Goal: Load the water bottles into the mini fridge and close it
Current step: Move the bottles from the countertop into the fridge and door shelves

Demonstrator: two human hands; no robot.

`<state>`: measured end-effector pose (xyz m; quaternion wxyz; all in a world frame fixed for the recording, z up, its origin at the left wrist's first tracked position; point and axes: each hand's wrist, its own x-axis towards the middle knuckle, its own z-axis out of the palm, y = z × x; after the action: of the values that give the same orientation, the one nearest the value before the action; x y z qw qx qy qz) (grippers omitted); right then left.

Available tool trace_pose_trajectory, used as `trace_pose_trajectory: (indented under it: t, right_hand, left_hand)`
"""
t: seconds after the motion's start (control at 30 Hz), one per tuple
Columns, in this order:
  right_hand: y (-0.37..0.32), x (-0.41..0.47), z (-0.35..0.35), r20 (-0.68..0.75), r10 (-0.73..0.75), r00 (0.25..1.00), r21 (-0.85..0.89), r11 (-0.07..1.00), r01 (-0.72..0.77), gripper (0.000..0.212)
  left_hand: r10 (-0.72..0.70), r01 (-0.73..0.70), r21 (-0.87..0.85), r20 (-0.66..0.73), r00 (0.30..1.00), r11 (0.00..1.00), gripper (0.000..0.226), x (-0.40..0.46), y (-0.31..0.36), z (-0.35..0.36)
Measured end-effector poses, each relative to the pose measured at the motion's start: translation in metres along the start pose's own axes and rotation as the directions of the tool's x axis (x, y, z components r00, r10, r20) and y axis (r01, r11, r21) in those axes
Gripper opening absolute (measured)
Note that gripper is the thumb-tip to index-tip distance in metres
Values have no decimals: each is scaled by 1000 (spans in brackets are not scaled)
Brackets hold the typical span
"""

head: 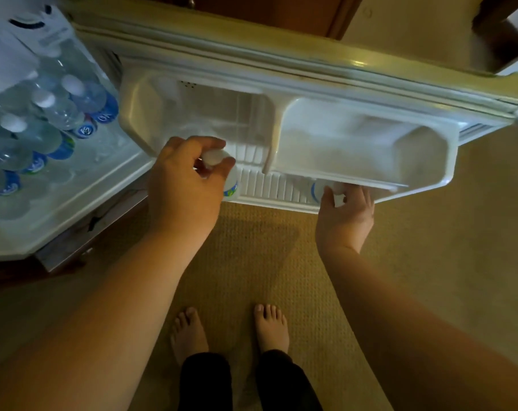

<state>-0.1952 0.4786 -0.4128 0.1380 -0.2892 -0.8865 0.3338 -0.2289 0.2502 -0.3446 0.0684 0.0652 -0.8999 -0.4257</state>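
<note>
The mini fridge (74, 200) stands open at the left, with several water bottles (59, 114) lying inside, white caps toward me. Its door (311, 69) swings out across the middle, its white shelves facing me. My left hand (183, 185) grips the white cap of a water bottle (231, 185) standing in the door's bottom shelf (272, 188). My right hand (345, 215) holds a second bottle (321, 189) by its top, at the same bottom shelf under the upper right bin (370, 143); most of that bottle is hidden.
Beige carpet (252, 247) covers the floor below the door, with my bare feet (231, 330) on it. A dark wooden cabinet edge (68, 250) runs under the fridge. Brown wood furniture (281, 10) stands behind the door.
</note>
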Motion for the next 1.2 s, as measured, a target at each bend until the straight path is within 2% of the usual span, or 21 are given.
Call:
trace_pose_trajectory:
  t: [0.13,0.27,0.4,0.5,0.7,0.77,0.87,1.03,1.13,1.2]
  right_hand:
    - [-10,-3,9,-43,177,983,92,981,-172,12]
    - [-5,-1,12,-48,414,909,150,903,-403,22]
    - [2,8,10,-75,493,867,181,862,-474,27]
    - [4,9,7,-30,477,878,168,869,-466,25]
    - [7,10,1,50,402,914,86,910,-405,17]
    - [7,3,-2,59,358,932,80,929,-362,20]
    - [8,-13,-11,37,271,962,53,961,-273,43]
    - [13,-35,-37,42,130,991,10,991,-131,36]
    - [18,-43,-53,60,72,996,11,997,-73,34]
    - [22,-46,-61,77,10,997,11,1000,-11,34]
  left_hand:
    - [4,-4,4,21,1000,1000,24,22,3,12]
    - [5,-4,-25,59,998,1000,26,34,2,20]
    - [-20,24,-68,62,998,997,29,34,-3,25]
    - [-64,69,-94,57,996,993,36,28,-8,29]
    - [-42,44,-57,49,998,997,28,14,-15,47]
    - [-98,103,-67,85,992,992,30,13,-17,56]
    - [-160,164,-15,141,977,986,34,12,-19,69]
    - [-248,265,-82,181,952,961,22,1,-11,94]
    - [-324,351,-140,184,928,926,31,-5,-3,110]
    - [-363,394,-205,175,915,896,29,-10,2,121]
